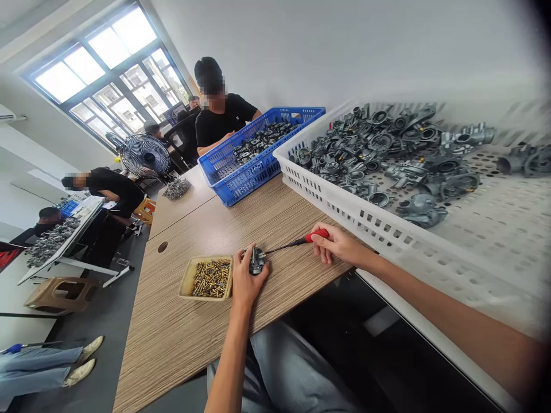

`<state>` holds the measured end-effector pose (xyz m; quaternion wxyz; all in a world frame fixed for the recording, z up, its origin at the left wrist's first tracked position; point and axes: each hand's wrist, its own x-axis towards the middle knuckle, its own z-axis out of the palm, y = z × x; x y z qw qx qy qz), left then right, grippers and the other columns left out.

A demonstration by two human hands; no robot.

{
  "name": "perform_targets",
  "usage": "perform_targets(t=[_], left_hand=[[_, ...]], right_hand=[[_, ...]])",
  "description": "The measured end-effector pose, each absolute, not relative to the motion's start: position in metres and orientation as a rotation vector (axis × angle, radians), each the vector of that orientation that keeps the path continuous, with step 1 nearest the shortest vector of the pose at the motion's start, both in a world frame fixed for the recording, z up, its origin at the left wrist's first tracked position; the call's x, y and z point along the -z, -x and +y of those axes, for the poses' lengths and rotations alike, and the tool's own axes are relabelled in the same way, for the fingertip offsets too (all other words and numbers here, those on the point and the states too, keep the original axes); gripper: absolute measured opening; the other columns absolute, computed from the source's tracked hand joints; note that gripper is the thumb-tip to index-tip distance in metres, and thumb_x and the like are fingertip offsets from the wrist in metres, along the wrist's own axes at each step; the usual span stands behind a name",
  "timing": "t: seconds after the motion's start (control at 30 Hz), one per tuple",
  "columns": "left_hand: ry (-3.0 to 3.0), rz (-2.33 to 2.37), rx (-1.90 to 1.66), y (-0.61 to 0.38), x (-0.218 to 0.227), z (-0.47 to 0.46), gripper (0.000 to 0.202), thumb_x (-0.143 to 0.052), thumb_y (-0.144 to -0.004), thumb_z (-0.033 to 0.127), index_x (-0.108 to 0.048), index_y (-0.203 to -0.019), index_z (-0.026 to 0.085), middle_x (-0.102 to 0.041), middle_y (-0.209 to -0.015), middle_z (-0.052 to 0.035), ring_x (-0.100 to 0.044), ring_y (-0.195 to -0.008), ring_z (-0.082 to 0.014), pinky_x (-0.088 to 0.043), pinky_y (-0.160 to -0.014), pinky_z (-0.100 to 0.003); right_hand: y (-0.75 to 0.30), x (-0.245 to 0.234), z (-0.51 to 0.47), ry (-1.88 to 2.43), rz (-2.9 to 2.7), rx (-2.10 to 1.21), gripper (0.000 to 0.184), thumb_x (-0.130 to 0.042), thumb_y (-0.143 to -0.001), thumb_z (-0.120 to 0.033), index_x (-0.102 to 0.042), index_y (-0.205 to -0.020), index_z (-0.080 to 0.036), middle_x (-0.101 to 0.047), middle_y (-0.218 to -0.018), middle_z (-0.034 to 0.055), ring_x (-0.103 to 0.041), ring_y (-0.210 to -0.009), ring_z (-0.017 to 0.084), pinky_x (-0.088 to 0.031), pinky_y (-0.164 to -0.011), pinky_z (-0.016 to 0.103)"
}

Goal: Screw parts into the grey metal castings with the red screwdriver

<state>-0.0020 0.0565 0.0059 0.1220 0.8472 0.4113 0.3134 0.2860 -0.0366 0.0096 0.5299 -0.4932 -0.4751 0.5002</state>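
Observation:
My left hand (247,278) is closed around a grey metal carburetor body (257,261), holding it on the wooden table just right of a small tub. In my right hand (338,245) is a screwdriver (316,236) with a red handle and a dark shaft. Its tip points left and meets the side of the carburetor near a small brass-coloured spot; whether it sits in a screw is too small to tell. The cream plastic tub (186,281) beside my left hand holds many small brass parts (210,278).
A white perforated crate (344,198) with many carburetor bodies stands at the right. Behind it is a blue crate (245,183) of similar parts, with a person (224,117) seated beyond. A pile of metal parts (176,188) lies at the table's far end, near a fan (145,156).

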Motion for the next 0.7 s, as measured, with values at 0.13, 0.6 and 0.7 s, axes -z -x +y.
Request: perform_targets(t=[0.13, 0.6, 0.7], left_hand=[[-2.463, 1.197, -0.924, 0.0019, -0.0056, 0.0564, 0.059, -0.076, -0.086, 0.030, -0.060, -0.142, 0.025, -0.057, -0.128, -0.0103, -0.060, -0.121, -0.0263, -0.050, -0.109, -0.041], [-2.434, 1.209, -0.904, 0.0009, -0.0068, 0.0564, 0.060, -0.077, -0.085, 0.030, -0.061, -0.143, 0.026, -0.056, -0.126, -0.0101, -0.059, -0.118, -0.0266, -0.050, -0.108, -0.042], [-2.431, 1.206, -0.914, 0.0007, -0.0070, 0.0561, 0.060, -0.077, -0.085, 0.030, -0.061, -0.142, 0.025, -0.056, -0.126, -0.0101, -0.059, -0.117, -0.0263, -0.051, -0.107, -0.041]], right_hand=[[-0.2873, -0.0058, -0.0351, 1.155, -1.132, -1.194, 0.049, -0.066, -0.091, -0.069, -0.048, -0.091, -0.024, -0.067, -0.067, -0.0011, -0.064, -0.047, 0.014, -0.048, -0.040, 0.023], [-0.2880, -0.0085, -0.0376, 1.123, -1.082, -1.169, 0.046, -0.065, -0.093, -0.067, -0.051, -0.090, -0.023, -0.068, -0.068, -0.0002, -0.065, -0.048, 0.014, -0.048, -0.041, 0.024], [-0.2887, -0.0059, -0.0368, 1.116, -1.101, -1.168, 0.045, -0.066, -0.093, -0.066, -0.051, -0.091, -0.023, -0.069, -0.068, 0.0000, -0.065, -0.048, 0.015, -0.048, -0.042, 0.025]])
